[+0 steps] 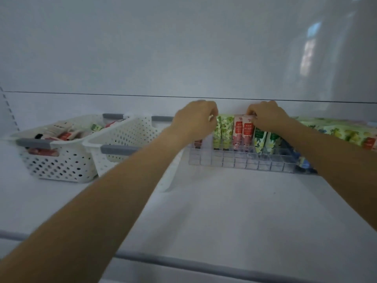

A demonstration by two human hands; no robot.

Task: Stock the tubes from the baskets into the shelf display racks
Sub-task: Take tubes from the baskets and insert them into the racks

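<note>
Tubes stood upright in a clear display rack toward the back right of the white shelf. Two bare forearms reached from the shelf's grey front edge across its middle. The rack's front compartments came first, then its rows of green-patterned tubes, pink ones and white-and-green ones. At the shelf's left edge sat a white perforated basket with grey handles, holding loose tubes lying flat. A second basket sat just beside it, between it and the rack.

Over the rack's back rows, the right hand pinched the top of a pink tube standing in its slot. The left hand hovered with curled fingers by the tops of the green-patterned tubes; whether it held anything I could not tell. Blurred green and yellow packs lay along the back right edge.
</note>
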